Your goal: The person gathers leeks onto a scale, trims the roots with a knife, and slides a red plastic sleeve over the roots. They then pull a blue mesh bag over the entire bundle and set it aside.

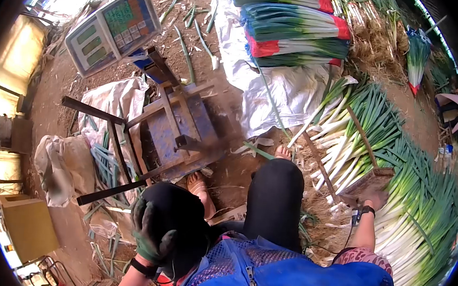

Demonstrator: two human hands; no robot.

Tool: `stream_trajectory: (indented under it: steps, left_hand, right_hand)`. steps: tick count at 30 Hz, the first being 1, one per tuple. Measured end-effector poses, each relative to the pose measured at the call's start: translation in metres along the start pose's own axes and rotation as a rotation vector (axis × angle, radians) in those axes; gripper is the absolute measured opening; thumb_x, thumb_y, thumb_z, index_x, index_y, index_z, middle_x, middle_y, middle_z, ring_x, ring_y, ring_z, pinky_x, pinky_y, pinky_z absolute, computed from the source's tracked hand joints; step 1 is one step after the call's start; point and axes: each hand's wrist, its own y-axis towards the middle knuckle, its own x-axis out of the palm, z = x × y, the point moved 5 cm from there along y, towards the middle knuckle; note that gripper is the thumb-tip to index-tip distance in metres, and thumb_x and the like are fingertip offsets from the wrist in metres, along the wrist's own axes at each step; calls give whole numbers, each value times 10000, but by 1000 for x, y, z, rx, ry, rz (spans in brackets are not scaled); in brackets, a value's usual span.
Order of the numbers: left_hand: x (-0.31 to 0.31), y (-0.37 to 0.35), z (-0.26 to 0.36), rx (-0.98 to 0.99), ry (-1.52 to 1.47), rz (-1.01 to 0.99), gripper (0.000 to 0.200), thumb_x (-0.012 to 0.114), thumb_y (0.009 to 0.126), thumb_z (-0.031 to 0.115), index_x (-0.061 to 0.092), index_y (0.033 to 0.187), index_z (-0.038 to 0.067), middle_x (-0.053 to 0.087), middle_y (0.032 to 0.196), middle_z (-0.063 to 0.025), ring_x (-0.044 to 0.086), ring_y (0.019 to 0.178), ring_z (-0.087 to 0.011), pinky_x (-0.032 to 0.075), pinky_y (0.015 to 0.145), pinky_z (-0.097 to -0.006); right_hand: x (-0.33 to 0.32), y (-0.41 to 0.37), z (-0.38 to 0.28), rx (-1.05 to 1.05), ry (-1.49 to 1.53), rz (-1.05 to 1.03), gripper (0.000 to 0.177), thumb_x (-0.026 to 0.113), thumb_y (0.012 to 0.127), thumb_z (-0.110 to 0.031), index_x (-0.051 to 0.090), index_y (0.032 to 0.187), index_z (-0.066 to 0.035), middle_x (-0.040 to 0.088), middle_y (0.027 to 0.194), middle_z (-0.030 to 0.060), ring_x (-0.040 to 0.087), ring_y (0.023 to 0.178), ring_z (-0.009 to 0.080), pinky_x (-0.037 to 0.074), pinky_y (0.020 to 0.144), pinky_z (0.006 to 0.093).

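My left hand, in a dark glove, rests on my black-clad left knee with thumb and fingers apart, holding nothing. Out to the right, my right hand grips the end of a rusty metal frame; its fingers are partly blurred. Two thin legs of this frame reach up and left across the pile of leeks or large green onions. That loose pile lies along my right side, white stalks toward me and green leaves outward. A metal weighing stand stands in front of my left knee.
A digital scale display tops the stand. Bundled leeks with blue and red wrapping lie on a white sheet ahead. A cloth sack and a yellow box are at left. Another person is at far right.
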Motion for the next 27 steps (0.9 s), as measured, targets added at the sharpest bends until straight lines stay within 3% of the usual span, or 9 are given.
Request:
stream_trajectory:
  steps: [4, 12, 14, 16, 17, 18, 21, 24, 27]
  left_hand:
    - [0, -3, -3, 63, 14, 7, 828, 601, 823, 546, 389, 1393, -15, 362, 1409, -297, 355, 1305, -466, 266, 1097, -527]
    - [-10, -4, 13, 26, 9, 59, 766, 633, 799, 498, 434, 1374, 33, 406, 1379, -268, 376, 1264, -479, 280, 1071, -559]
    - [-11, -3, 17, 14, 23, 54, 755, 635, 796, 497, 454, 1359, 26, 407, 1381, -266, 377, 1266, -473, 280, 1075, -553]
    - [-13, -3, 20, 14, 42, 30, 776, 641, 808, 486, 438, 1363, -16, 400, 1392, -282, 354, 1303, -463, 266, 1100, -524]
    - [-13, -3, 21, 19, 40, 31, 774, 642, 808, 483, 438, 1362, -17, 401, 1392, -282, 354, 1304, -463, 266, 1100, -525]
    - [-13, -3, 22, 25, 39, 34, 772, 643, 808, 479, 438, 1362, -18, 401, 1392, -282, 353, 1304, -463, 266, 1099, -526]
    - [-16, -5, 25, 45, 42, 54, 762, 652, 807, 459, 439, 1365, -15, 405, 1390, -276, 361, 1297, -460, 268, 1098, -527]
    - [-18, -14, 21, 29, 21, 67, 748, 662, 799, 445, 448, 1364, 3, 405, 1390, -268, 366, 1288, -459, 269, 1095, -531]
    - [-21, -18, 13, 9, -38, 102, 726, 675, 785, 425, 464, 1350, 19, 404, 1390, -262, 365, 1279, -462, 281, 1082, -543]
  right_hand:
    - [123, 22, 54, 514, 979, -951, 575, 538, 873, -521, 634, 1127, -14, 684, 1001, 170, 667, 878, 264, 519, 768, 355]
    - [140, 93, 30, -313, 158, -118, 555, 631, 811, -497, 654, 909, 49, 661, 788, 170, 609, 648, 253, 476, 580, 397]
    - [58, 33, -1, 157, 676, -429, 479, 646, 820, -455, 659, 836, 24, 621, 684, 134, 522, 538, 214, 412, 504, 399]
    - [44, 42, -12, -48, 684, -425, 309, 638, 840, -273, 645, 813, 34, 620, 682, 117, 508, 538, 206, 390, 490, 377]
    - [43, 60, -24, -419, 271, -248, 262, 649, 811, -211, 632, 804, 51, 603, 660, 98, 496, 510, 183, 378, 463, 364]
    - [26, 43, -32, 8, 928, -409, 236, 653, 814, -196, 638, 823, 40, 619, 679, 113, 540, 556, 201, 421, 495, 377]
    - [-40, 28, -114, -781, -127, 14, 185, 573, 879, -198, 661, 974, -66, 660, 963, 232, 639, 843, 406, 516, 708, 477]
    - [-100, -2, -175, -530, 508, -168, 380, 538, 877, -356, 666, 962, -8, 654, 910, 259, 628, 857, 435, 476, 728, 491]
    - [-126, -16, -238, -795, 412, -47, 490, 550, 830, -440, 678, 919, 25, 648, 891, 277, 623, 889, 432, 462, 782, 476]
